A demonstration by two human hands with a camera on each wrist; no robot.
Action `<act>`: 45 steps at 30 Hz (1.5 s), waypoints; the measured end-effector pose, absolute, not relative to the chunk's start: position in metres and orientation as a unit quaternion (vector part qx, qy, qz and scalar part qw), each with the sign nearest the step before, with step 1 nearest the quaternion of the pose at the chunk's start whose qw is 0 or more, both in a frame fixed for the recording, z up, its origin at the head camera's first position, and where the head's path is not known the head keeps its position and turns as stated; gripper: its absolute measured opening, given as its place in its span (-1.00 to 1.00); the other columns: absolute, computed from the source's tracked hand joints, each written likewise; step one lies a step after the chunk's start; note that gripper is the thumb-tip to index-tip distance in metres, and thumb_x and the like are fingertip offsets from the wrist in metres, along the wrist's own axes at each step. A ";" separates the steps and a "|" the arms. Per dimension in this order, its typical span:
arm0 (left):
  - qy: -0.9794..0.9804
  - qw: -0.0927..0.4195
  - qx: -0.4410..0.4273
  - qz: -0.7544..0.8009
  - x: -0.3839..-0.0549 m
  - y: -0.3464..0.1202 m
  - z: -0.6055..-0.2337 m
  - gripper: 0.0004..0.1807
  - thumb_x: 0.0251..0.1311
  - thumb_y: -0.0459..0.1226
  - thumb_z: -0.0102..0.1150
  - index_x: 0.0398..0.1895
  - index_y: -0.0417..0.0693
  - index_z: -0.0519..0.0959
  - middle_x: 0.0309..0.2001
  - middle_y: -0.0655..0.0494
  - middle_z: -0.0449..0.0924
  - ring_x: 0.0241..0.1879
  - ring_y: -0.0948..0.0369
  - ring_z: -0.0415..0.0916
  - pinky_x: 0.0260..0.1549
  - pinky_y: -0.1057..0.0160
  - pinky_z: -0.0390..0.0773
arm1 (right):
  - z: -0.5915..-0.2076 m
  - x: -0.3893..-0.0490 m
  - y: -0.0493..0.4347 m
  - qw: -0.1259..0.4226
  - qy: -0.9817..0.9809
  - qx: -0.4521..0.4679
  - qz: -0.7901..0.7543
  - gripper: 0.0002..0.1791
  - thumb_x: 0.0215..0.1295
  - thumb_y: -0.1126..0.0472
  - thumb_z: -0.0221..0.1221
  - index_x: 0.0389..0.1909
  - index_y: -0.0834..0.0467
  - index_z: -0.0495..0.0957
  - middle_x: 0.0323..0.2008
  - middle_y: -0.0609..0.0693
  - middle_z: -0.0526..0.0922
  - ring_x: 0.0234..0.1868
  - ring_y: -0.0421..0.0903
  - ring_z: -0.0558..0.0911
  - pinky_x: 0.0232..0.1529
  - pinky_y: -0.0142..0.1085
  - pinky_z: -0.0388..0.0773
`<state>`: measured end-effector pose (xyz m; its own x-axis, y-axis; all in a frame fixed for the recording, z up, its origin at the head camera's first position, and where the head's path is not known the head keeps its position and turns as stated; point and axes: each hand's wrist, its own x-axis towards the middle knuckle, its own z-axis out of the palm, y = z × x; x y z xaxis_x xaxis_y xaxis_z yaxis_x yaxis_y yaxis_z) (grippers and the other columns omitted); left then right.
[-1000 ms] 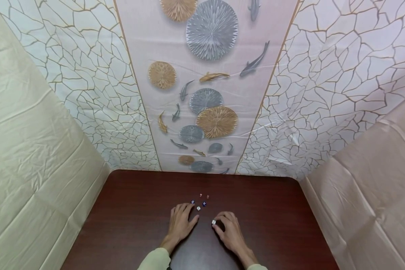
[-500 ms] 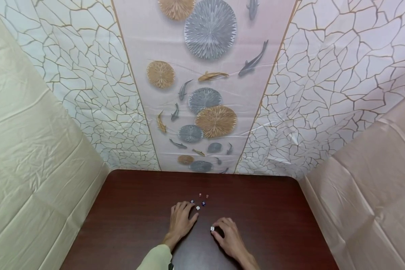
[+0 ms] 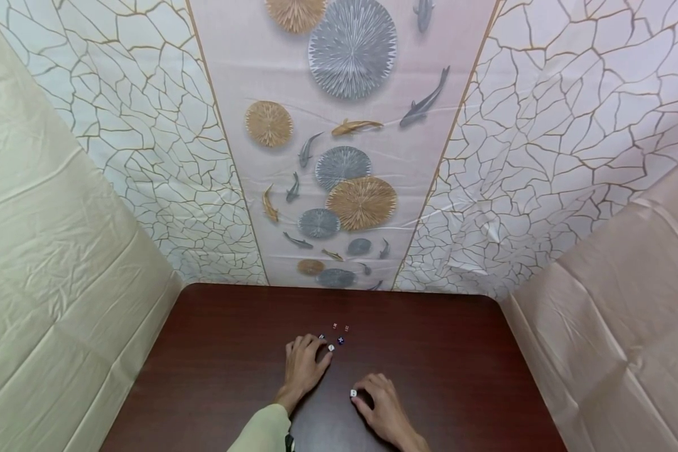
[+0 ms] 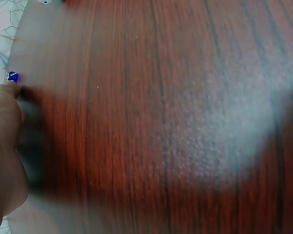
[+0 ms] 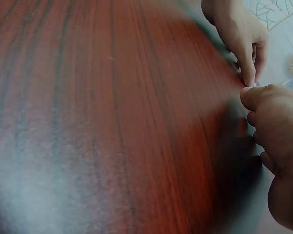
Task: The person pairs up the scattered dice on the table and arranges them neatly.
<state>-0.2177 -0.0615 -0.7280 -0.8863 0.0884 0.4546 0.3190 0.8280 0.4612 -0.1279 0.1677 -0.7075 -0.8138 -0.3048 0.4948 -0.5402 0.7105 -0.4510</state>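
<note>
My right hand (image 3: 383, 408) pinches a white die (image 3: 353, 393) between thumb and index fingertip, close over the dark red-brown table (image 3: 441, 351). To its left, my left hand (image 3: 305, 365) rests with relaxed, spread fingers. Its index fingertip is right at a blue die (image 3: 321, 337), and a second white die (image 3: 331, 348) lies just off the gap between index finger and thumb. In the left wrist view a blue die (image 4: 12, 76) shows beyond the left hand (image 4: 5, 141). The right wrist view shows the right hand (image 5: 278, 131) from behind, hiding its die.
Behind the white die lies another blue die (image 3: 341, 340). Farther back are two small reddish dice (image 3: 334, 326) with white pips. A patterned cloth wall (image 3: 350, 157) rises at the table's far edge, and beige cloth panels (image 3: 599, 351) flank both sides.
My right hand has drawn back toward the near edge and slightly left, carrying the white die. The left hand and the other dice have hardly moved.
</note>
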 end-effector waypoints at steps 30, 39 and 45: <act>-0.923 0.208 -0.098 -0.307 -0.219 -0.059 -0.730 -0.73 0.20 -0.09 0.71 -0.09 0.07 0.87 -0.10 0.10 0.76 -0.08 0.04 0.61 0.09 -0.12 0.40 | -0.715 -0.117 0.162 0.194 -0.892 0.250 0.322 -0.74 0.11 0.28 0.66 -0.24 0.00 0.81 -0.20 -0.12 0.71 -0.12 -0.28 0.56 -0.06 -0.26 0.38; -0.926 0.208 -0.096 -0.301 -0.217 -0.058 -0.727 -0.77 0.24 -0.10 0.69 -0.11 0.09 0.87 -0.10 0.12 0.76 -0.09 0.07 0.60 0.10 -0.12 0.41 | -0.717 -0.116 0.163 0.136 -0.906 0.219 0.336 -0.75 0.22 0.21 0.64 -0.19 -0.10 0.79 -0.16 -0.26 0.64 -0.12 -0.35 0.48 -0.05 -0.28 0.31; -0.924 0.207 -0.097 -0.305 -0.217 -0.059 -0.727 -0.79 0.26 -0.10 0.69 -0.13 0.10 0.86 -0.10 0.11 0.76 -0.09 0.07 0.60 0.12 -0.14 0.41 | -0.720 -0.116 0.163 0.129 -0.906 0.211 0.343 -0.74 0.21 0.20 0.64 -0.18 -0.12 0.79 -0.15 -0.30 0.62 -0.12 -0.36 0.47 -0.05 -0.28 0.30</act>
<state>-0.2172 -0.0586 -0.7272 -0.8952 0.0524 0.4426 0.3056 0.7950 0.5240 -0.1161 0.1630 -0.7199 -0.8778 -0.2932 0.3788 -0.4705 0.6761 -0.5670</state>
